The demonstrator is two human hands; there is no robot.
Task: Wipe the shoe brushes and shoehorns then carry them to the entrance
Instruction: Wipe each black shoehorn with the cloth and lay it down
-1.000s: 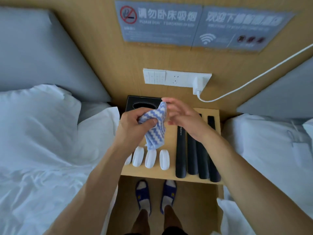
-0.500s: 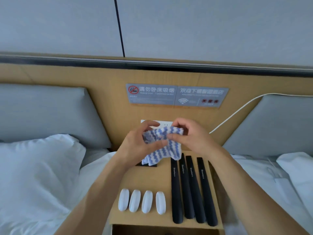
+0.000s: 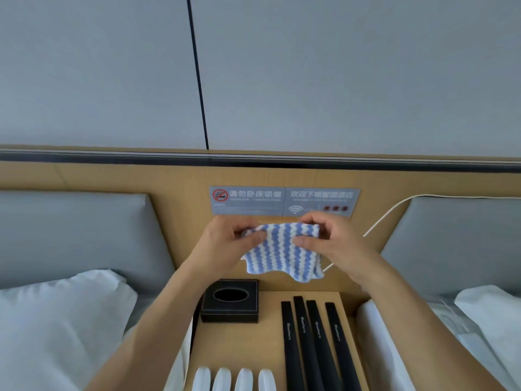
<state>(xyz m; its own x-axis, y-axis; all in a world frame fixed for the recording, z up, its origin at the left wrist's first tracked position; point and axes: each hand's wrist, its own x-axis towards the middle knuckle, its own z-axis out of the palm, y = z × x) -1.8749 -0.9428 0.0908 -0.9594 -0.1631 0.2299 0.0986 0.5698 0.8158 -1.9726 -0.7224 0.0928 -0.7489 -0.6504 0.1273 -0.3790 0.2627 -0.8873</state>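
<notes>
Since half a second ago both hands have risen and drawn apart, spreading the cloth flat where it had been bunched. Thumb and curled fingers of the left hand pinch its upper left edge; the right hand pinches the upper right edge the same way, and the rest hangs loose below. It looks soft, light and limp, so gripping a folded wad would likely serve better for wiping.

Well below the fingers, untouched on the wooden nightstand, lie four black shoehorns side by side, probably stiff, smooth and slippery, best held near one end. Just left of them, four white shoe brushes sit in a row at the frame's bottom edge, small and light. A black tissue box stands behind those.
</notes>
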